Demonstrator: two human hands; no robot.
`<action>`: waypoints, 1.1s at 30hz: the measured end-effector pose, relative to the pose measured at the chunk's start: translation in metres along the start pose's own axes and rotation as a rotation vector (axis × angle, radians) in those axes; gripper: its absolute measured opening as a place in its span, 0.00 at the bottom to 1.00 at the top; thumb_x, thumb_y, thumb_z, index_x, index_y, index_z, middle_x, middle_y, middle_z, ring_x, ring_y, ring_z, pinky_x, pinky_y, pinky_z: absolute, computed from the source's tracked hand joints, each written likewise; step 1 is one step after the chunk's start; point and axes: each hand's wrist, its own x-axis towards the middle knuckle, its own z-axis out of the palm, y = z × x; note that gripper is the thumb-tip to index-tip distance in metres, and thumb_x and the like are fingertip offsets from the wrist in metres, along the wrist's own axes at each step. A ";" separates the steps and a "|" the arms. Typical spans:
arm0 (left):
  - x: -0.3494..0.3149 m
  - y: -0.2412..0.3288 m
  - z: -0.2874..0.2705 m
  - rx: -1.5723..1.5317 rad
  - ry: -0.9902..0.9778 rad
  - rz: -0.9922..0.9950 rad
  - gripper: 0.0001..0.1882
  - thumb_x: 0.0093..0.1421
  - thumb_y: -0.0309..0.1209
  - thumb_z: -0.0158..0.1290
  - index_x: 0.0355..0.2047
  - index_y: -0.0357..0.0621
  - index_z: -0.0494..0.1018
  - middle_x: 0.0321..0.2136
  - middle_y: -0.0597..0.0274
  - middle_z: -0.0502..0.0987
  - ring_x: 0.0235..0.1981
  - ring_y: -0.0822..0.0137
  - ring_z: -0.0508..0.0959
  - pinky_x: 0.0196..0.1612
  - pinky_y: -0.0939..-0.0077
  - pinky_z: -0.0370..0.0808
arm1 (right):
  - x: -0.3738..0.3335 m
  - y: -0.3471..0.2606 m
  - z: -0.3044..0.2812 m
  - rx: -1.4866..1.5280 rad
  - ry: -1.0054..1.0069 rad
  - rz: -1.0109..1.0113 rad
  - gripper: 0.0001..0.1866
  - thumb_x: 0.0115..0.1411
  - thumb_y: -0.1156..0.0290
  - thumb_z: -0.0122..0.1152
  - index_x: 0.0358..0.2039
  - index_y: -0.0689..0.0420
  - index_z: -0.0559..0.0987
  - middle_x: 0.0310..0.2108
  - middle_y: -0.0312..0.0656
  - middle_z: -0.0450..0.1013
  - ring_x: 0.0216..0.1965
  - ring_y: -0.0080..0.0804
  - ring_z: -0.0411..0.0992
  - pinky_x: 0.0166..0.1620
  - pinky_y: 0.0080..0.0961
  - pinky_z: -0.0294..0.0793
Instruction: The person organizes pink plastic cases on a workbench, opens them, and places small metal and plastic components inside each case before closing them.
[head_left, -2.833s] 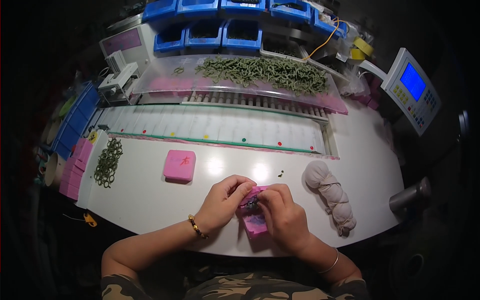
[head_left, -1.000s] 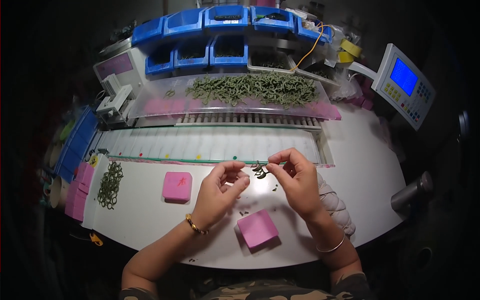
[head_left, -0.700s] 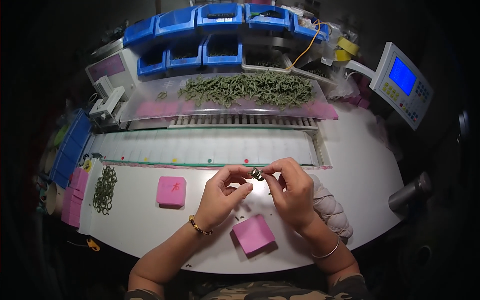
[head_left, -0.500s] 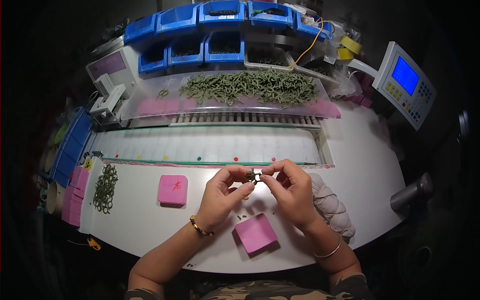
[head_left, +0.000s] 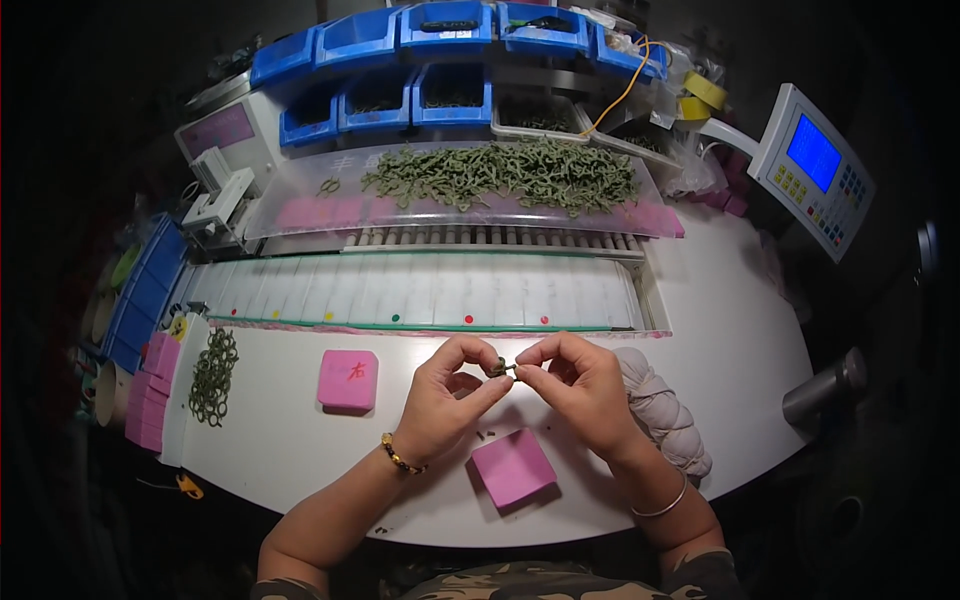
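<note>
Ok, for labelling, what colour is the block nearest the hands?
The block is pink, clearest in head view.

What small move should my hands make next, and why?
Probably a gentle tug with the right hand while the left hand holds firm: both seem to pinch the small dark green piece from opposite sides, and the small dark bits beside the nearer pink block could be scraps.

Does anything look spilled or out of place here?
Yes: a few small dark bits lie loose on the white table by the far edge of the plain pink block, and more sit near the table's front edge. They look like stray scraps.
</note>
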 end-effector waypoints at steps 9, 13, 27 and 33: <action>0.001 0.003 -0.004 -0.087 -0.032 -0.142 0.13 0.56 0.16 0.58 0.34 0.44 0.66 0.38 0.66 0.71 0.39 0.76 0.74 0.39 0.81 0.76 | 0.000 -0.004 0.000 -0.064 0.000 -0.001 0.06 0.57 0.75 0.65 0.33 0.64 0.80 0.27 0.35 0.76 0.22 0.13 0.66 0.25 0.14 0.65; 0.002 0.009 -0.003 -0.226 0.025 -0.214 0.17 0.56 0.17 0.59 0.37 0.46 0.64 0.40 0.64 0.71 0.39 0.75 0.74 0.38 0.80 0.76 | 0.002 0.000 -0.001 0.002 0.023 0.020 0.06 0.58 0.75 0.65 0.34 0.63 0.81 0.27 0.33 0.77 0.24 0.12 0.67 0.27 0.13 0.66; 0.002 0.002 -0.017 -0.520 0.071 -0.277 0.13 0.70 0.41 0.43 0.38 0.44 0.66 0.40 0.56 0.74 0.42 0.65 0.75 0.39 0.70 0.77 | 0.008 0.000 -0.007 0.226 0.019 0.227 0.06 0.60 0.75 0.64 0.36 0.65 0.80 0.30 0.33 0.77 0.31 0.13 0.70 0.33 0.12 0.67; 0.000 0.003 -0.011 -0.544 0.035 -0.358 0.17 0.68 0.40 0.48 0.47 0.40 0.67 0.41 0.55 0.75 0.41 0.65 0.76 0.39 0.69 0.78 | 0.005 0.006 -0.003 0.087 0.039 0.097 0.05 0.60 0.76 0.64 0.35 0.64 0.80 0.28 0.33 0.76 0.28 0.13 0.70 0.30 0.12 0.69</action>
